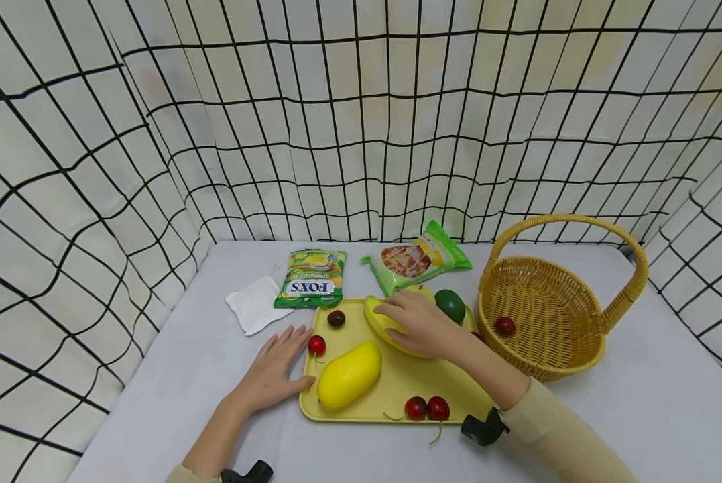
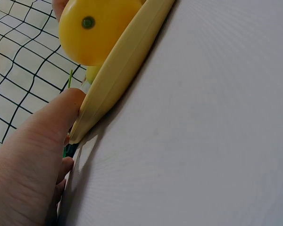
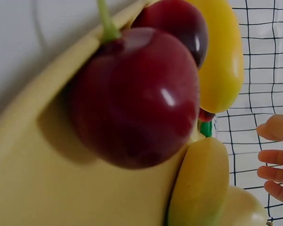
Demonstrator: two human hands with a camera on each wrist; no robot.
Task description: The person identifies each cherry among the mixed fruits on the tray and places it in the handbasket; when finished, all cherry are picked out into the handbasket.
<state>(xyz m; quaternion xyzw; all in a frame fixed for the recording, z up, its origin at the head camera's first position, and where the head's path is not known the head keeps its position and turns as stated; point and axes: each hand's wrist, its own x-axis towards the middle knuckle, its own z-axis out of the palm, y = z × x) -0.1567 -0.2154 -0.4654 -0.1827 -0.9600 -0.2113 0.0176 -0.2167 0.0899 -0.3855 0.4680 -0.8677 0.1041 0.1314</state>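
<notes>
My left hand (image 1: 270,376) rests at the left edge of a yellow tray (image 1: 397,389), fingers extended; its thumb touches the rim in the left wrist view. My right hand (image 1: 417,322) is over a banana (image 1: 375,318), and in the right wrist view its fingers (image 3: 276,174) stand apart from the fruit with nothing between them. A yellow mango (image 1: 350,376) lies on the tray's left part. Two red cherries (image 1: 438,408) sit at the front edge, a red cherry (image 1: 316,345) and a darker one (image 1: 336,318) at the left. A dark green round fruit (image 1: 450,306) lies at the back right.
A wicker basket (image 1: 542,365) with a tall handle stands right of the tray, a cherry (image 1: 505,326) inside. Behind the tray lie a green FOX'S bag (image 1: 312,275), a green-and-white snack packet (image 1: 417,258) and a white cloth (image 1: 257,307). Black netting (image 1: 336,134) encloses the table.
</notes>
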